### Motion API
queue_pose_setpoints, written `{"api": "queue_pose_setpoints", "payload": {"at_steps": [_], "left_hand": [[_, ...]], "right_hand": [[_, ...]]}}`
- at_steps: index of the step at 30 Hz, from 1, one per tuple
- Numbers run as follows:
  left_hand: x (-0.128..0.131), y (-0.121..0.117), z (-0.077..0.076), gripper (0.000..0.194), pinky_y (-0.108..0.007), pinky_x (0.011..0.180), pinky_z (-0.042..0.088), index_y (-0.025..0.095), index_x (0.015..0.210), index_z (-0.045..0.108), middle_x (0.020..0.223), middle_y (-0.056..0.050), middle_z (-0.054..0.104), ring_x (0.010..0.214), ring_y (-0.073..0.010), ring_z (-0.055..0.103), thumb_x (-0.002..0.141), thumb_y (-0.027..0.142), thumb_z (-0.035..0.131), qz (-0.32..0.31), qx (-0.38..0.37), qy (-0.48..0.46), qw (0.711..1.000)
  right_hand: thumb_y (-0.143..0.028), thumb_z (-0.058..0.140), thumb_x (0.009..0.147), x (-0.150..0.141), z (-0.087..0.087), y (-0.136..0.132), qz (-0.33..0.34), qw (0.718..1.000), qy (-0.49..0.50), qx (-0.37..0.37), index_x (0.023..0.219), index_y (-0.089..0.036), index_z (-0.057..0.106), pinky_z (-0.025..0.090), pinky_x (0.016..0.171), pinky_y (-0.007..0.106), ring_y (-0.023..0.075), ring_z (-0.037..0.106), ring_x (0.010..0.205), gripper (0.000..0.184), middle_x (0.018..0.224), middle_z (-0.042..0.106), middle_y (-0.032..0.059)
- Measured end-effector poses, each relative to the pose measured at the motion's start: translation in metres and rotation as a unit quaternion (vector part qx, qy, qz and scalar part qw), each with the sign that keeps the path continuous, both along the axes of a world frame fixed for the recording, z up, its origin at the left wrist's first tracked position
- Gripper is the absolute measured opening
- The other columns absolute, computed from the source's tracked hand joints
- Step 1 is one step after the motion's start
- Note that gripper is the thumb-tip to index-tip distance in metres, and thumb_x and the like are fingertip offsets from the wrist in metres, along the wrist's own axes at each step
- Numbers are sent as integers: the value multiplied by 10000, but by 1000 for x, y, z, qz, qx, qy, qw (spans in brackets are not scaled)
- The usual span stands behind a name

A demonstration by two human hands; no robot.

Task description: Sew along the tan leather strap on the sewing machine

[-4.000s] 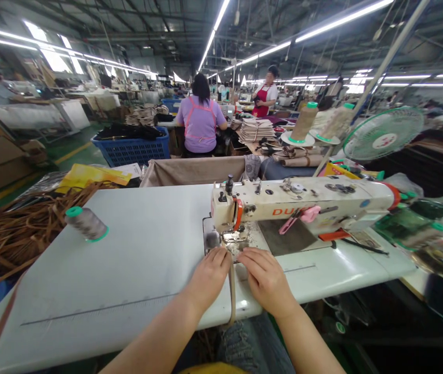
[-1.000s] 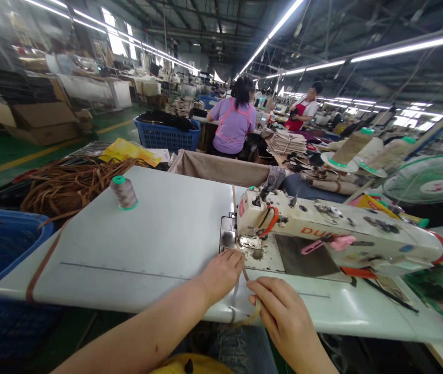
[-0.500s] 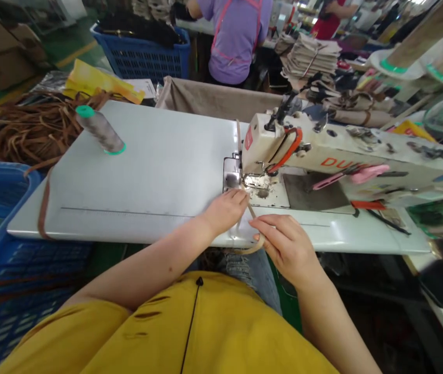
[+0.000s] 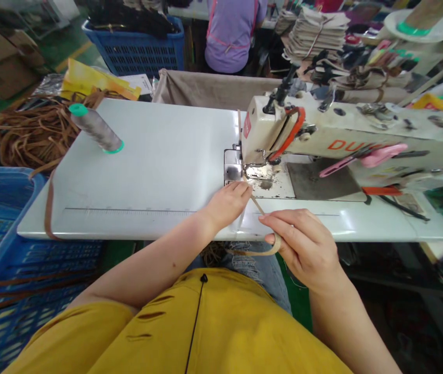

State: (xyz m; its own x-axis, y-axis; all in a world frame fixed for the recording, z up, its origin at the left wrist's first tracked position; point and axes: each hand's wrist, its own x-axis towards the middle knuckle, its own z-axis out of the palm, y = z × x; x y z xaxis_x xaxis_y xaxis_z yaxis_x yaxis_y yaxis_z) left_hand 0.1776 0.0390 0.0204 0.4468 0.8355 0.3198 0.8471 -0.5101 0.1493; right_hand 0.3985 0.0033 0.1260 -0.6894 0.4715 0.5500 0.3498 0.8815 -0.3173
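One narrow, flat tan strip (image 4: pixel 260 253) runs from under the left hand (image 4: pixel 231 202), whose grip is hidden, beside one hard-cased sewing machine (image 4: pixel 314 124) to the right hand (image 4: pixel 307 246), pinching its curl near the smooth desk's (image 4: pixel 159 150) edge, one tapered thread spool (image 4: pixel 97 128) farther left.

A pale table (image 4: pixel 159 161) carries a sewing machine (image 4: pixel 322 132) and spool (image 4: pixel 98 130).

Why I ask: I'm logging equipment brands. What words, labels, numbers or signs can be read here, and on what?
"DU": orange letters on the sewing machine; the rest is partly hidden behind the pink tool.
Red label on the same machine: too small to read.
Ruler scale on the table: too small.
White paper: too blurred.
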Motion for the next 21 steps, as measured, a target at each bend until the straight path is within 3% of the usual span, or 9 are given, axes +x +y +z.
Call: {"api": "queue_pose_setpoints", "payload": {"at_steps": [15, 21], "left_hand": [[2, 0, -2, 325, -446, 1137, 529, 72, 1359, 591, 1353, -202, 658, 1270, -279, 640, 1059, 142, 488, 5, 24, 10, 1000], [3, 0, -1, 262, -425, 1144, 526, 117, 1286, 621, 1333, -165, 675, 1247, -259, 654, 1060, 138, 490, 6, 29, -3, 1000]], "right_hand": [[-248, 551, 1090, -6, -38, 21, -33, 997, -64, -26, 1278, -198, 712, 584, 921, 448, 260, 696, 1073, 252, 1177, 750, 117], [-222, 561, 1073, -11, -52, 33, -38, 997, -58, -17, 1278, -190, 728, 594, 979, 482, 273, 700, 1119, 267, 1200, 761, 134]]}}
